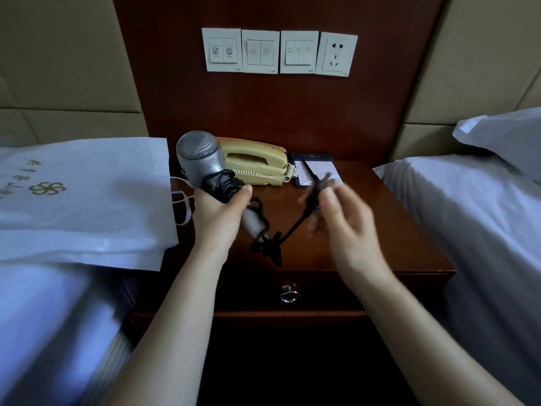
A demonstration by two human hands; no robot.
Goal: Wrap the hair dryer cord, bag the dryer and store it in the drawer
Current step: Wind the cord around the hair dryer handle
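Observation:
My left hand [221, 213] grips the silver hair dryer [200, 159] by its handle, above the wooden nightstand [380, 230]. Several turns of the black cord [288, 232] lie around the handle under my fingers. The rest of the cord hangs off the handle's end in a tangle, then runs up to my right hand [341, 218]. That hand is blurred and pinches the cord near its plug end. A white bag [87, 200] with a gold logo lies flat on the bed at left. The drawer [322, 291] below the tabletop is closed and has a metal ring pull.
A beige telephone [254, 164] with a coiled cord stands at the back of the nightstand. Beside it lies a dark notepad holder with white paper [314, 168]. Switch plates and a wall socket [336, 54] sit on the panel above. Beds with white linen flank both sides.

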